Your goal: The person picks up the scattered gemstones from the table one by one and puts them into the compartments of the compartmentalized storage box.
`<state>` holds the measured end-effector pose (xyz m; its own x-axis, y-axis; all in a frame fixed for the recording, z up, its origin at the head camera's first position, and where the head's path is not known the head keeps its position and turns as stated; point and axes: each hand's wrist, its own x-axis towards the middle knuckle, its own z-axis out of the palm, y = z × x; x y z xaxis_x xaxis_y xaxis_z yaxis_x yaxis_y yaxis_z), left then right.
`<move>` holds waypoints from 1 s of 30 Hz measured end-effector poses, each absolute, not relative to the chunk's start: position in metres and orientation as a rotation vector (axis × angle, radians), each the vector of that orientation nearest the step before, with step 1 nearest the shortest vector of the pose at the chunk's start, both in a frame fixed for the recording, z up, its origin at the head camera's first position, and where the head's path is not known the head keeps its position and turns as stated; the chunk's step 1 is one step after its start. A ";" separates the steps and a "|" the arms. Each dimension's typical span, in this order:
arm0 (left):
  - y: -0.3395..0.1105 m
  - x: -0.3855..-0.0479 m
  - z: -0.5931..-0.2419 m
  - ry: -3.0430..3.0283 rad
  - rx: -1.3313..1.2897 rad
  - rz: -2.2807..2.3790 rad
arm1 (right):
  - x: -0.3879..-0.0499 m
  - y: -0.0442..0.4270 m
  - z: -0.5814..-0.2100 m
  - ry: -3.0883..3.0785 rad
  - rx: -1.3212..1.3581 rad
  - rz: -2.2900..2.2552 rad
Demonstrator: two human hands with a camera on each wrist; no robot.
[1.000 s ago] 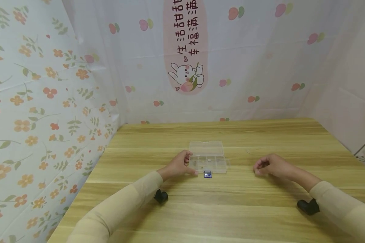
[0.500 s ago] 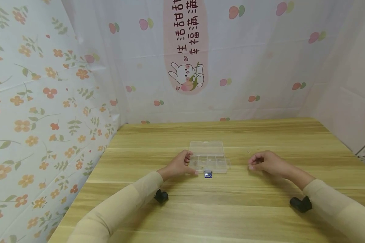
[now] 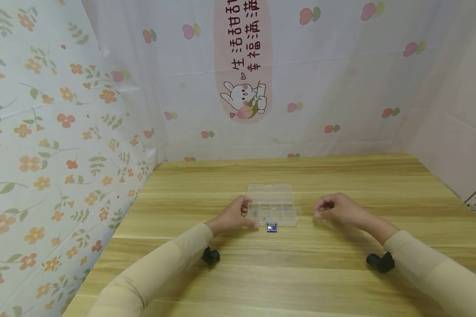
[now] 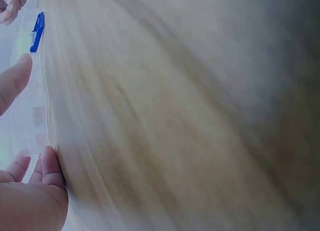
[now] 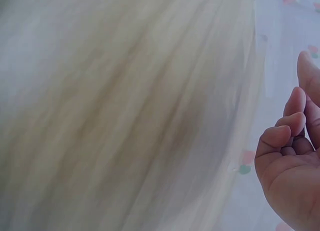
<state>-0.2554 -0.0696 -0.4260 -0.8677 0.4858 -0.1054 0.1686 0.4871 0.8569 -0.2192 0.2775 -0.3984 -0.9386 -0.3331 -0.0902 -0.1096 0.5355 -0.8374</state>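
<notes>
A clear plastic compartment box lies on the wooden table with its lid folded back. A few tiny bits sit in its compartments, too small to identify. My left hand grips the box's left end, thumb at the front corner and fingers behind; the left wrist view shows this thumb and the fingertips against the plastic. A small blue piece is at the box's front edge. My right hand hovers right of the box, fingers curled and thumb near the index tip; nothing can be made out between them.
The wood-grain table reaches back to a printed cloth. A flowered cloth hangs on the left. Black wrist mounts hang under both forearms.
My right hand has moved left and slightly back, closer to the box, its fingers still curled. The left hand and the box have stayed in place.
</notes>
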 end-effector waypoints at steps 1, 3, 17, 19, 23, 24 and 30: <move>-0.070 -0.255 -0.426 2.401 0.549 1.332 | -0.220 0.276 -0.398 2.539 -0.368 -1.359; -0.069 -0.255 -0.426 2.399 0.547 1.335 | -0.221 0.273 -0.397 2.541 -0.364 -1.363; -0.069 -0.255 -0.426 2.395 0.546 1.348 | -0.230 0.248 -0.398 2.561 -0.368 -1.406; -0.069 -0.255 -0.426 2.395 0.547 1.347 | -0.231 0.244 -0.398 2.557 -0.379 -1.409; -0.069 -0.255 -0.426 2.397 0.541 1.348 | -0.234 0.237 -0.398 2.547 -0.419 -1.423; -0.069 -0.255 -0.426 2.398 0.540 1.347 | -0.235 0.235 -0.399 2.541 -0.422 -1.427; -0.069 -0.256 -0.427 2.394 0.537 1.350 | -0.239 0.222 -0.399 2.518 -0.463 -1.444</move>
<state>-0.2560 -0.0690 -0.4272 -0.8707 0.4801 -0.1065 0.1573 0.4772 0.8646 -0.2388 0.2220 -0.3990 -0.9304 -0.3660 -0.0193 -0.1682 0.4732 -0.8648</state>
